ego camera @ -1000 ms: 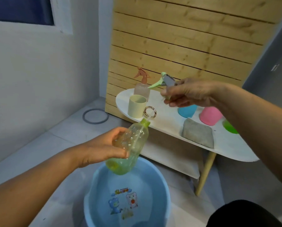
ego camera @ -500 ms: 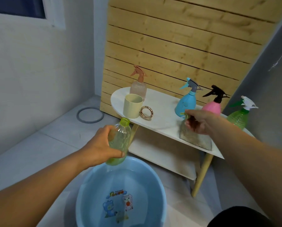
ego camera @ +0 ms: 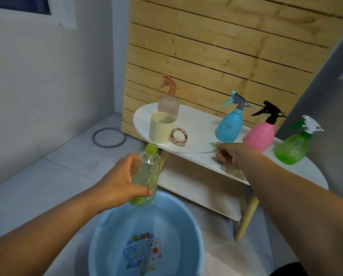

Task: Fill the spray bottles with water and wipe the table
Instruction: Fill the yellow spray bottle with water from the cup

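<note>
Filling step, with one spray bottle opened. The left hand (ego camera: 124, 182) grasps the uncapped pale-green bottle (ego camera: 145, 176) round its body, upright and just above the far rim of the blue basin (ego camera: 110, 232), which stands on the floor in front of the white table (ego camera: 198, 124). The right hand (ego camera: 229, 154) rests at the table's front edge with its fingers curled about the green trigger head (ego camera: 214, 145), which lies on the tabletop beside a grey cloth (ego camera: 232, 170), mostly hidden by the wrist. Behind it on the table stand the blue bottle (ego camera: 229, 124), pink bottle (ego camera: 261, 134) and green bottle (ego camera: 293, 146); the clear bottle with an orange head (ego camera: 168, 102), a cream cup (ego camera: 161, 127) and a metal ring (ego camera: 179, 135) occupy the table's left end. Compared with a second ago, the trigger head has been carried from mid-air down to the tabletop, and the held bottle has swung from tilted to upright. The next move likely calls for freeing the right hand and lowering the open bottle into the basin water, neck submerged.
</note>
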`<state>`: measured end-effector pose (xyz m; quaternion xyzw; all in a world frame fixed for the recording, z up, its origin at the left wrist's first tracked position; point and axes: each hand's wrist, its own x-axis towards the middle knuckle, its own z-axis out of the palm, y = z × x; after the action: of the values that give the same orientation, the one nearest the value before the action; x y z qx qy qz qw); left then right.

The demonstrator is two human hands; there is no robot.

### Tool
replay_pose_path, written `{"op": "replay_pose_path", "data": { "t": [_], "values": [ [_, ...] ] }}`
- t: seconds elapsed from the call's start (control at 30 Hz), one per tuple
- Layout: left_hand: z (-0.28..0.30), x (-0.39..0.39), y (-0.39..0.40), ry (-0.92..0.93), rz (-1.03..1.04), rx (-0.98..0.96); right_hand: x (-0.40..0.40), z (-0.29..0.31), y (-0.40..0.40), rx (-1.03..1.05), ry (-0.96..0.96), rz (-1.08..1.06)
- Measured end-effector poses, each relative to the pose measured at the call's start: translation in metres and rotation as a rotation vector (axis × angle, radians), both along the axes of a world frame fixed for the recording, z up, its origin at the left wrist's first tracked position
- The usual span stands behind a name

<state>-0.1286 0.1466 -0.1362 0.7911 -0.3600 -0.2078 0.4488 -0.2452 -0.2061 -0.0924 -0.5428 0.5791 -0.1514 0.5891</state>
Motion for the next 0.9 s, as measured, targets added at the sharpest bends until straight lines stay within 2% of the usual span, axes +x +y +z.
{"op": "replay_pose_path", "data": {
  "t": [0.2, 0.33, 0.4, 0.5, 0.67, 0.9],
  "values": [
    [-0.002, 0.0, 0.004, 0.001, -0.009, 0.009, -0.01, -0.007, -0.006, -0.127, 0.152, 0.058],
    [-0.002, -0.001, 0.007, 0.001, -0.008, 0.012, -0.016, 0.007, 0.0, -0.468, 0.38, 0.145],
    [-0.001, -0.001, 0.007, 0.006, -0.01, 0.013, -0.011, 0.015, 0.007, -0.658, 0.374, 0.197],
    [0.0, -0.001, 0.006, 0.025, -0.014, 0.011, 0.018, 0.025, 0.028, -0.856, 0.255, 0.352],
    [0.003, -0.002, 0.001, 0.051, -0.006, -0.004, 0.066, 0.029, 0.069, -0.669, 0.117, 0.554],
    [0.003, 0.001, 0.0, 0.064, 0.001, -0.048, 0.085, 0.023, 0.085, -0.492, 0.088, 0.625]
  ]
}}
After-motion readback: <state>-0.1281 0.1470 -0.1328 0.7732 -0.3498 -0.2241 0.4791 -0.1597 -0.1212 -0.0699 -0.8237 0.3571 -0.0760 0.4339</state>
